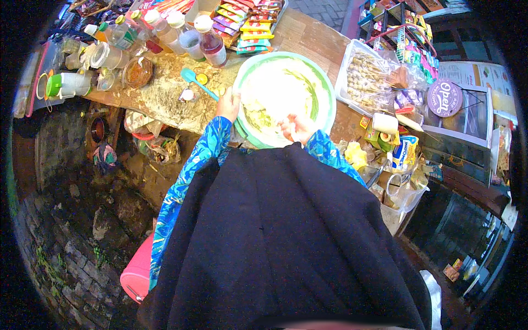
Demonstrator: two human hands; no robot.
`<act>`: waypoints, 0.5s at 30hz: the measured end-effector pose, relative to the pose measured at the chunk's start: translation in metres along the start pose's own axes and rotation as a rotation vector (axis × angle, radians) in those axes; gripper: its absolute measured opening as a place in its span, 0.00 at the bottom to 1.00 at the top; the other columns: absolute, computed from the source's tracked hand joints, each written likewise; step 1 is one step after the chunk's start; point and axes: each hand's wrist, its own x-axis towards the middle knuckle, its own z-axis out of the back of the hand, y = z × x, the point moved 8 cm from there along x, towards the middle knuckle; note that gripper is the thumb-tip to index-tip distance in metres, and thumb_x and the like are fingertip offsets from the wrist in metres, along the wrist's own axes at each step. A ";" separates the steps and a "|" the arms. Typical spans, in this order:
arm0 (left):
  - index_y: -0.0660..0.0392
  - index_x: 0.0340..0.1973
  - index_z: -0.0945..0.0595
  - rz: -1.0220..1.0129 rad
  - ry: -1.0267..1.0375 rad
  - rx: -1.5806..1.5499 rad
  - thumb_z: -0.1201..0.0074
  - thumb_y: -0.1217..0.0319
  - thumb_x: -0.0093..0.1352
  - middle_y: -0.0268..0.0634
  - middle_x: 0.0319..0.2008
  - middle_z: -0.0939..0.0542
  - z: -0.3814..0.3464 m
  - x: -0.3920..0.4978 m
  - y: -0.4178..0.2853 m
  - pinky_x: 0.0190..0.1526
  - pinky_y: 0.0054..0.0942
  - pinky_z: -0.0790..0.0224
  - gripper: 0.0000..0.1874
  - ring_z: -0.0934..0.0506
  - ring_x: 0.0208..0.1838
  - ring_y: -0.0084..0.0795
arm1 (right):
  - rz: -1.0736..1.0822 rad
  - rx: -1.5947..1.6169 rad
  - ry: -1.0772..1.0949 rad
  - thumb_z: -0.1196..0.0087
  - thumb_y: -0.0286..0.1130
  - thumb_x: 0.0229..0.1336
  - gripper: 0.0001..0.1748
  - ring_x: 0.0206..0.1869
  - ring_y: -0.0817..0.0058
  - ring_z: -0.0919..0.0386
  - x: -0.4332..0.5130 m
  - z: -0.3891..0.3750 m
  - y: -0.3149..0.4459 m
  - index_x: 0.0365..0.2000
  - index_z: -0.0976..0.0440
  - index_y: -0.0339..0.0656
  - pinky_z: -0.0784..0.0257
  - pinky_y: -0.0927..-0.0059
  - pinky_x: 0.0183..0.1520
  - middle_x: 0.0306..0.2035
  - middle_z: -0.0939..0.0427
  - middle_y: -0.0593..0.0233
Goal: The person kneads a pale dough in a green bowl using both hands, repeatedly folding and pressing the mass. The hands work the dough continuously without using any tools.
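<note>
A large plastic basin (331, 103) with a pale green rim stands on the wooden table before me. Its contents (264, 117) are pale, with greenish-yellow and green shreds around the side; glare washes out the middle. At the basin's left rim, my left hand (228, 105) grips the edge. My right hand (296, 127) is inside the basin at the near side, fingers bent towards the contents. Glare hides whether anything is between those fingers. A turquoise spatula (194, 79) lies left of the basin, by a cut citrus fruit (201, 78).
Bottles (212, 43) and snack packets (255, 31) line the table's far side. At left are plastic tubs (108, 55) and a jar of brown sauce (138, 72). A tray of skewers (369, 80) sits to the right, near a paper roll (385, 122) and a clear bin (400, 202).
</note>
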 end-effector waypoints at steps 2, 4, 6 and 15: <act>0.62 0.38 0.31 0.000 -0.014 0.017 0.61 0.63 0.63 0.55 0.26 0.27 0.001 0.000 -0.001 0.33 0.39 0.37 0.15 0.28 0.34 0.51 | -0.044 0.078 0.001 0.62 0.33 0.51 0.11 0.12 0.86 0.45 -0.008 -0.009 0.012 0.25 0.40 0.33 0.46 0.85 0.12 0.16 0.41 0.72; 0.62 0.38 0.31 -0.014 -0.035 0.002 0.61 0.63 0.63 0.55 0.26 0.27 0.002 0.000 -0.003 0.33 0.39 0.37 0.15 0.28 0.33 0.51 | -0.109 0.219 0.173 0.61 0.32 0.52 0.10 0.12 0.86 0.44 -0.021 -0.030 0.019 0.26 0.40 0.34 0.46 0.85 0.12 0.16 0.40 0.72; 0.62 0.37 0.31 -0.010 -0.019 0.011 0.62 0.63 0.63 0.54 0.26 0.27 0.002 0.000 -0.004 0.33 0.39 0.37 0.15 0.28 0.33 0.52 | -0.142 0.026 0.141 0.62 0.32 0.52 0.09 0.12 0.86 0.44 -0.033 -0.033 0.023 0.26 0.40 0.35 0.47 0.85 0.11 0.16 0.40 0.73; 0.68 0.41 0.31 0.048 0.038 0.003 0.63 0.58 0.64 0.55 0.34 0.27 -0.001 0.000 -0.004 0.41 0.35 0.38 0.23 0.29 0.40 0.48 | 0.413 -2.525 -0.581 0.54 0.38 0.43 0.14 0.23 0.66 0.27 -0.070 -0.044 0.116 0.23 0.28 0.35 0.32 0.65 0.25 0.22 0.26 0.56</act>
